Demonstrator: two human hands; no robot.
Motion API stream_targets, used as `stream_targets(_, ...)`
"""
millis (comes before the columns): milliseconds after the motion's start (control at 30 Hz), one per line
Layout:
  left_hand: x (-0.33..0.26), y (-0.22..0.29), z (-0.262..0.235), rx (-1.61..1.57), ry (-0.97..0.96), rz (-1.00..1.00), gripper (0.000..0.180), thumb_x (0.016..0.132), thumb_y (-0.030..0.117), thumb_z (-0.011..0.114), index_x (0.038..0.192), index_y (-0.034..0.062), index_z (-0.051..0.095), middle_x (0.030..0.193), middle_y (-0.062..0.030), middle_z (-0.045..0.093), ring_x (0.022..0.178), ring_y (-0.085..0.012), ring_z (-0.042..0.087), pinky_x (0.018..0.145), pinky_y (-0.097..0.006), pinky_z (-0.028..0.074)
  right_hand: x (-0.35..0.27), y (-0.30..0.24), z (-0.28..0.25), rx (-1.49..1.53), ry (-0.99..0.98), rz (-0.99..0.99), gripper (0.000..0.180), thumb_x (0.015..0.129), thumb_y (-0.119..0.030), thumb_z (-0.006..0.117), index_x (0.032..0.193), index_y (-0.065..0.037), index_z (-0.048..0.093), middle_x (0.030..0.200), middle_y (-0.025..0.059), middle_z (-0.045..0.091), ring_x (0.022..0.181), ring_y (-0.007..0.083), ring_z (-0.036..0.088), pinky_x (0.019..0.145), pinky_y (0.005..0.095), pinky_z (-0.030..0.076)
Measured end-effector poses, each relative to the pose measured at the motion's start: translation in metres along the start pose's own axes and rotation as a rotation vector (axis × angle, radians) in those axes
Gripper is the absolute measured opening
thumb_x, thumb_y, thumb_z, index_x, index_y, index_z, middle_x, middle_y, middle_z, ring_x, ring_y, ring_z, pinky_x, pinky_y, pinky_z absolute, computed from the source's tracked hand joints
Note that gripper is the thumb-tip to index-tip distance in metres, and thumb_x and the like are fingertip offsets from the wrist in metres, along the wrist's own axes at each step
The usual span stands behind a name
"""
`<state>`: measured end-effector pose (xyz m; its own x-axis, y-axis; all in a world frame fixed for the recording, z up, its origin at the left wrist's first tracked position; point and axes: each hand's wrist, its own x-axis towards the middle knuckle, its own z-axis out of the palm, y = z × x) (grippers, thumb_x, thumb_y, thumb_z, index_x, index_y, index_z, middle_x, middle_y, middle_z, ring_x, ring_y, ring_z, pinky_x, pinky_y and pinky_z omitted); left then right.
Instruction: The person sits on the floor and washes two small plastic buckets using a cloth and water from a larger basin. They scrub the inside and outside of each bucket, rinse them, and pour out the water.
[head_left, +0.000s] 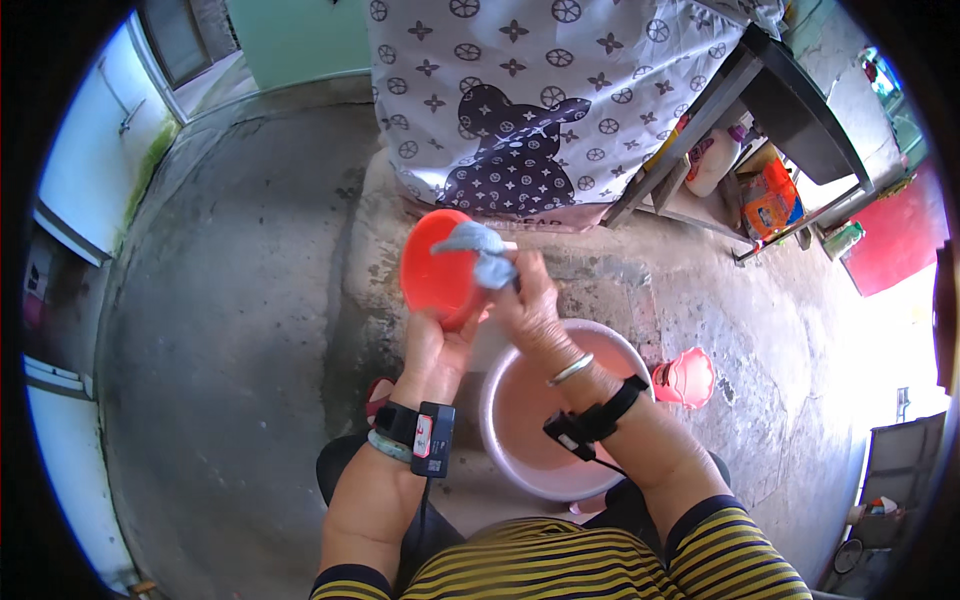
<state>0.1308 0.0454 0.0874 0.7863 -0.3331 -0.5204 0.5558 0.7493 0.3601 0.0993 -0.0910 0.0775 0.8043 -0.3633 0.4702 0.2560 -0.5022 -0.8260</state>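
Observation:
My left hand [440,345] grips a red plastic bowl [428,270] from below, tilted so that its inside faces up toward me. Bunched in my right hand [530,300] is a grey-blue cloth [472,240], held at the bowl's right rim and partly over its opening. Below my right forearm stands a large pale basin [490,410] with cloudy pinkish water or a pinkish bottom; I cannot tell which. The fingertips of the left hand are partly hidden behind the bowl.
A small pink scalloped container [690,378] stands right of the basin. Ahead hangs a white patterned cloth cover [440,110]. A metal-framed rack [700,205] at the far right holds a white bottle [712,160] and an orange packet [770,200]. Concrete floor [220,330] stretches left.

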Motion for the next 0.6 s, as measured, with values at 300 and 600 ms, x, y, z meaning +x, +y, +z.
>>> stream_targets(300,0.006,-0.016,-0.001,0.005,0.052,-0.153,0.032,0.094,0.007,0.050,0.124,0.0040,0.060,0.110,-0.0115,0.070,0.089,-0.0224,0.072,0.067,-0.030,0.064,-0.004,-0.006,-0.010,-0.022,0.021,-0.156,0.025,0.085,-0.001,0.058,0.109,-0.003,0.063,0.111,0.0227,0.059,0.101,0.0442,0.062,0.086,0.0451,0.052)
stream_targets(600,0.006,-0.028,0.007,0.006,0.096,-0.113,0.028,0.092,0.007,0.054,0.119,0.0064,0.063,0.101,-0.0077,0.069,0.070,-0.0147,0.066,0.055,-0.023,0.057,0.024,0.025,-0.008,-0.205,0.097,0.153,0.024,0.089,-0.004,0.055,0.111,-0.002,0.064,0.115,0.0227,0.061,0.106,0.0438,0.061,0.092,0.0474,0.049)
